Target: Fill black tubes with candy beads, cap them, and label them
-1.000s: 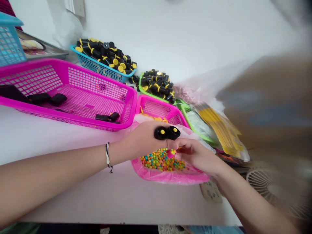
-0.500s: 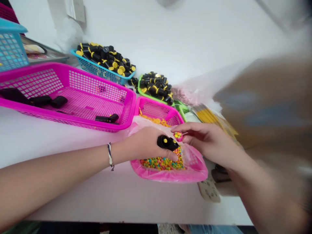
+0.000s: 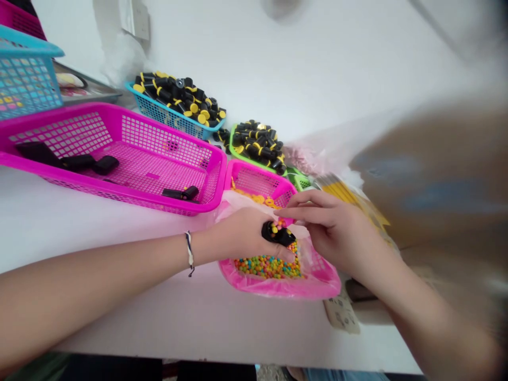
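Two black tubes (image 3: 288,238) are being clamped side by side in the left hand (image 3: 244,230), its thumb being stretched out below them, over a pink basket (image 3: 278,289) that is being lined with clear plastic (image 3: 307,254). Small multicoloured balls (image 3: 270,267) are being held in that lined basket, right under the tubes. A tiny pink cup (image 3: 287,221) is being pinched in the fingertips of the right hand (image 3: 343,227) and is being held tilted at the mouth of one tube; balls are being seen at the cup's lip and in that mouth. How deep the tube is being filled cannot be told. Orange rings (image 3: 257,199) are being kept in a pink mesh basket (image 3: 257,172) just behind. More black tubes are being kept in a long magenta basket (image 3: 159,203) to the left. Black-and-yellow tubes are being heaped in a blue basket (image 3: 170,116) and a green basket (image 3: 254,160) farther back. A braided bracelet (image 3: 189,250) is being worn on the left wrist. All three near baskets are being supported by a white table (image 3: 198,317).
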Demonstrator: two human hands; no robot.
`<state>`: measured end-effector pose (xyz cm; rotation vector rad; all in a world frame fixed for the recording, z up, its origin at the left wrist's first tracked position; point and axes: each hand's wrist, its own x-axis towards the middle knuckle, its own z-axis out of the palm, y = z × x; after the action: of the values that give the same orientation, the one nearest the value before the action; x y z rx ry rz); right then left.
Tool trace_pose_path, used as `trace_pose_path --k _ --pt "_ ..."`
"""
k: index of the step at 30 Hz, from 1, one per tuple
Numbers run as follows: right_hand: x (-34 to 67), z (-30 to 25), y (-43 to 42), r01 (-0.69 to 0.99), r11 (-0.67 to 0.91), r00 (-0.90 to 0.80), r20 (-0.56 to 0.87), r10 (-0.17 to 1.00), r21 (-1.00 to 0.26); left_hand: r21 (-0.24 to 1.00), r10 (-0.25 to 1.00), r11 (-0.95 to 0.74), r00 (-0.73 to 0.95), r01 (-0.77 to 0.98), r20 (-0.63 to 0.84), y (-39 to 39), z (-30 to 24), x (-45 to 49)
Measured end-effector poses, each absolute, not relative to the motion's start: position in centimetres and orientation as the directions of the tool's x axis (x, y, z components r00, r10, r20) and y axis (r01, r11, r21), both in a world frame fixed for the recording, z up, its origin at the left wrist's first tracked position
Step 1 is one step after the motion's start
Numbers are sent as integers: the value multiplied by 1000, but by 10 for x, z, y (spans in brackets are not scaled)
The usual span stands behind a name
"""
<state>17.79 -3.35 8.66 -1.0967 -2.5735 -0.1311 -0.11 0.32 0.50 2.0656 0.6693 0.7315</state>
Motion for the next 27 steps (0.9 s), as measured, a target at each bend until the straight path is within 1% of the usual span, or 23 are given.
trace_pose_path --k 4,6,7,8,10,12,13,15,18,20,22,24,27 --pt "177 94 -38 721 693 -640 363 678 -23 810 654 -563 688 164 316 2 7 -2" --pt "181 102 -40 746 665 -613 362 702 -26 808 644 -566 700 164 309 2 7 -3" --pt "184 106 -40 754 656 -608 336 719 -40 808 642 -563 707 174 295 2 7 -3" --pt "188 111 -39 753 654 -615 280 737 -68 810 639 -558 717 181 280 2 7 -3" --pt "197 116 -28 748 645 -636 106 764 -155 810 620 -557 741 184 258 2 6 -4" --pt "203 113 -5 798 566 -585 -45 810 -207 804 589 -568 769 177 248 1 4 -4" --pt "204 107 11 841 501 -525 -81 847 -203 799 567 -577 787 168 244 1 4 -4" --pt "203 87 47 905 395 -409 -71 910 -158 782 514 -607 821 144 248 -1 4 -3" --pt "197 43 98 934 340 -353 -140 925 -111 726 449 -675 854 132 262 -5 7 -3" --pt "194 14 119 935 334 -352 -203 914 -117 689 445 -708 857 158 261 -6 8 -2" --pt "194 -6 128 939 320 -342 -240 909 -125 683 443 -711 860 166 252 -6 9 -2" --pt "197 -16 131 948 291 -315 -239 918 -132 688 441 -707 862 162 250 -6 8 -2" --pt "202 -9 131 956 240 -269 -179 946 -168 688 473 -698 849 199 234 -7 7 -2"
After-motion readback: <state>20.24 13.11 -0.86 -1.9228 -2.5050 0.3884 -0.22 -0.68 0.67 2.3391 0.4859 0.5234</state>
